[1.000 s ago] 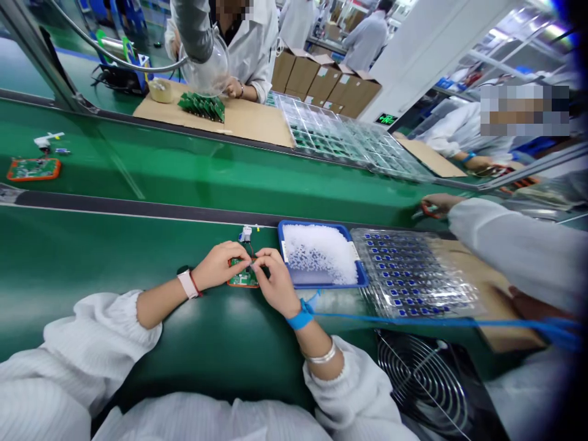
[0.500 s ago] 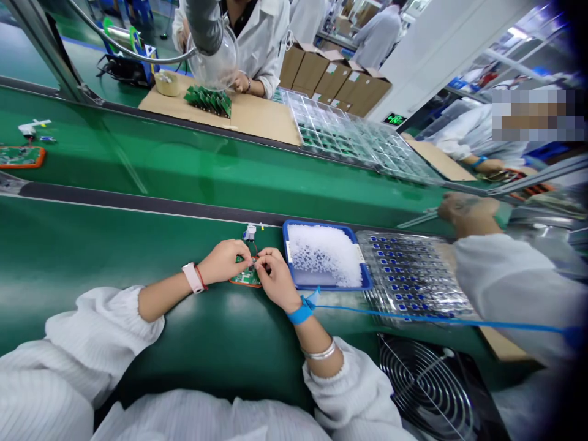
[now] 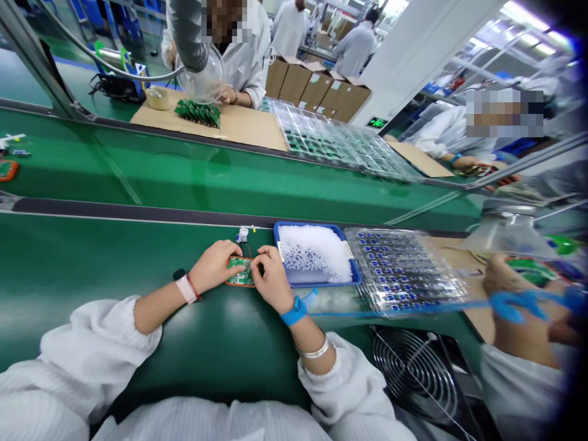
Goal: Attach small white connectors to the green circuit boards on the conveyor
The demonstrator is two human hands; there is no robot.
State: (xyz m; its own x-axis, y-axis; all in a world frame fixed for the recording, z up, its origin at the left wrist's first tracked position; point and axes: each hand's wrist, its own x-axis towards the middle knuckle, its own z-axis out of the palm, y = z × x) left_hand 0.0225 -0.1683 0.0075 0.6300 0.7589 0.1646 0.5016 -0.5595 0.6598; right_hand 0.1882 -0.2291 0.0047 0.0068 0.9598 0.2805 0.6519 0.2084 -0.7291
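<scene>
While looking down at the worktop (image 3: 206, 355), find the board (image 3: 239, 279) flat between both hands. Judge its long axis to run roughly crosswise, from hand to hand, despite a covered right end. See the left hand (image 3: 214, 265) over its left end, with thumb and fingers close together; cannot tell of a firm grip. See the right hand (image 3: 272, 283) at the right end, with fingertips drawn narrow; cannot tell of any small part between them. Cannot call either hand nearer. Note the white plug (image 3: 242, 234) just past the far edge.
</scene>
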